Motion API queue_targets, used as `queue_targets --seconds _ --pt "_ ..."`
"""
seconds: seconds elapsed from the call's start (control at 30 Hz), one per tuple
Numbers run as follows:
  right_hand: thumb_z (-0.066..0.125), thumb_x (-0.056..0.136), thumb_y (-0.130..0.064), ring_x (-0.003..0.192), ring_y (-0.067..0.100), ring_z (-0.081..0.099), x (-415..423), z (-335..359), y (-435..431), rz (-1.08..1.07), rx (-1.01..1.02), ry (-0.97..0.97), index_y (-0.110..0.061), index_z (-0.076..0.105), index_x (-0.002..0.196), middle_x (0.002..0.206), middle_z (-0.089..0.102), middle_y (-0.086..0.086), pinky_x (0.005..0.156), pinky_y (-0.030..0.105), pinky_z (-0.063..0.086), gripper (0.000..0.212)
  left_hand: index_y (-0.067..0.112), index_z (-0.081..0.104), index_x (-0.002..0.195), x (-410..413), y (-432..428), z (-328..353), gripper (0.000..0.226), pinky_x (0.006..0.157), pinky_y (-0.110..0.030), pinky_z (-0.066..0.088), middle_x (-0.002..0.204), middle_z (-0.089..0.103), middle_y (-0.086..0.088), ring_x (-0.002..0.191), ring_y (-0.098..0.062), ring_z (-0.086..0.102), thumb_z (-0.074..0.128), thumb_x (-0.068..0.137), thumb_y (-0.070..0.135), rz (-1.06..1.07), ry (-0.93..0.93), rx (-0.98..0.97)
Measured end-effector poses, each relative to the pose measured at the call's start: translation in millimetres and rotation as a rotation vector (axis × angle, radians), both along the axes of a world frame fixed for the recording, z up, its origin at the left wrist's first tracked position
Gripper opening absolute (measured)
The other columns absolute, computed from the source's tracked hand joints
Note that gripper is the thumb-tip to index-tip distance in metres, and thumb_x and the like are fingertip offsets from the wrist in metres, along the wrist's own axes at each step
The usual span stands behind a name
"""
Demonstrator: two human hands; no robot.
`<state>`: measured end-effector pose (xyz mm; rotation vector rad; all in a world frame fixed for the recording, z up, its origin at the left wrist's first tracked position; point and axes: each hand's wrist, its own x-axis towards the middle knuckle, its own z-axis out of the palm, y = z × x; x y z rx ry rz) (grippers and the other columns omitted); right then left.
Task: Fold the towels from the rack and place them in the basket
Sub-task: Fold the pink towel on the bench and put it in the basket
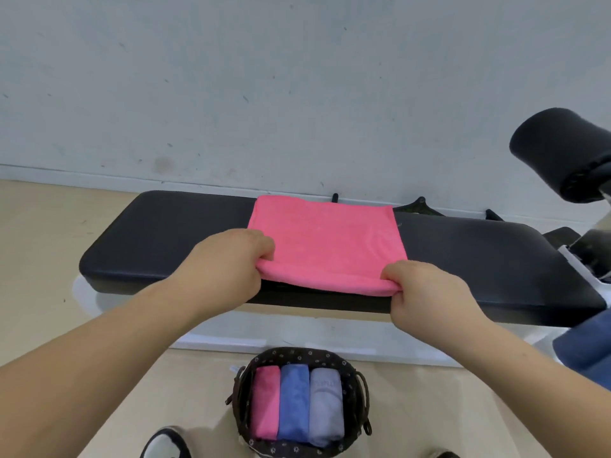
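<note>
A pink towel (325,241), folded into a rough square, lies flat across the black padded bench (158,239). My left hand (228,259) pinches its near left corner, and my right hand (426,292) pinches its near right corner at the folded front edge. On the floor below stands a dark patterned basket (299,353). Inside it, side by side, sit a folded pink towel (266,401), a blue towel (294,399) and a grey towel (325,404).
The bench runs left to right along a pale wall (264,94). A black padded roller (562,153) and metal frame stand at the right. Blue fabric (588,345) hangs at the right edge. A shoe (165,442) shows at the bottom.
</note>
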<state>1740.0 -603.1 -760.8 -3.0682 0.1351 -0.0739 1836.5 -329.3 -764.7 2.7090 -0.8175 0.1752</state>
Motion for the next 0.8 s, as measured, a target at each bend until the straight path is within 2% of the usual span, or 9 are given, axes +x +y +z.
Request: queue_targets --seconds 0.03,0.1,0.17,0.27,0.37,0.47,0.53,0.67,0.8 --pt "0.050 0.077 -0.006 0.073 0.022 0.047 -1.3 -0.9 -5.6 -0.024 0.059 0.005 -0.021 0.052 0.073 0.072 0.050 -0.003 0.055 0.030 0.032 0.015 0.023 0.053 0.069 -0.6 2.1 0.2 0.032 0.057 -0.031 0.036 0.068 0.052 0.006 0.069 -0.018 0.048 0.049 0.070 -0.008 -0.006 0.077 -0.041" --pt "0.049 0.071 -0.003 0.059 0.022 0.033 -3.8 -1.2 -18.5 -0.039 0.218 0.013 -0.016 0.037 0.060 0.057 0.035 -0.001 0.051 0.029 0.025 0.021 0.019 0.054 0.061 -1.3 8.2 -0.2 0.031 0.052 -0.027 0.031 0.058 0.050 0.001 0.058 -0.015 0.044 0.048 0.069 -0.010 -0.017 0.189 -0.128" --pt "0.048 0.066 -0.001 0.058 0.019 0.022 -6.3 7.5 -27.3 -0.042 0.340 0.016 -0.011 0.030 0.059 0.055 0.025 0.000 0.054 0.030 0.022 0.022 0.015 0.056 0.059 -2.0 12.5 2.4 0.028 0.051 -0.024 0.033 0.055 0.049 -0.001 0.053 -0.012 0.041 0.047 0.069 -0.009 -0.003 0.299 -0.215" --pt "0.049 0.069 0.004 0.057 0.016 0.020 -9.1 22.8 -34.8 -0.076 0.486 0.058 -0.008 0.029 0.057 0.057 0.023 0.002 0.056 0.030 0.018 0.026 0.003 0.057 0.066 -2.0 15.3 9.2 0.021 0.052 -0.026 0.033 0.058 0.046 -0.003 0.054 -0.014 0.040 0.043 0.073 -0.011 0.055 0.442 -0.353" --pt "0.050 0.073 0.003 0.056 0.019 0.029 -7.3 30.5 -42.2 -0.111 0.646 0.116 -0.001 0.037 0.059 0.058 0.030 0.006 0.054 0.028 0.026 0.020 -0.004 0.048 0.070 0.3 18.4 11.9 0.006 0.061 -0.033 0.028 0.063 0.038 -0.005 0.061 -0.018 0.035 0.047 0.075 -0.002 0.110 0.539 -0.496" --pt "0.054 0.069 -0.009 0.059 0.020 0.038 -0.7 30.0 -48.1 -0.172 0.862 0.128 0.006 0.046 0.068 0.063 0.038 0.009 0.059 0.033 0.035 0.017 0.000 0.034 0.070 2.2 17.8 17.0 0.019 0.068 -0.040 0.022 0.072 0.030 -0.007 0.071 -0.026 0.025 0.048 0.067 0.013 0.129 0.628 -0.640" --pt "0.055 0.077 -0.004 0.059 0.021 0.039 6.5 26.9 -49.4 -0.213 0.961 0.103 -0.001 0.052 0.067 0.064 0.041 0.008 0.055 0.030 0.036 0.011 0.000 0.032 0.072 7.9 16.5 17.2 0.022 0.066 -0.037 0.021 0.075 0.030 -0.007 0.073 -0.027 0.026 0.048 0.070 0.016 0.181 0.661 -0.722" --pt "0.054 0.087 -0.004 0.059 0.021 0.036 31.6 16.5 -49.6 -0.281 1.018 0.033 -0.012 0.058 0.071 0.069 0.040 0.008 0.053 0.027 0.031 0.018 0.001 0.042 0.074 29.5 10.0 8.7 0.024 0.066 -0.035 0.032 0.074 0.040 -0.007 0.071 -0.025 0.039 0.049 0.092 0.016 0.324 0.605 -0.778" --pt "0.055 0.091 -0.012 0.069 0.021 0.041 68.4 4.4 -51.2 -0.388 1.050 -0.106 -0.014 0.063 0.078 0.074 0.047 0.006 0.059 0.031 0.031 0.015 -0.006 0.058 0.092 61.1 1.5 -4.4 0.026 0.064 -0.036 0.042 0.075 0.053 -0.007 0.070 -0.023 0.050 0.048 0.094 0.018 0.421 0.555 -0.705"
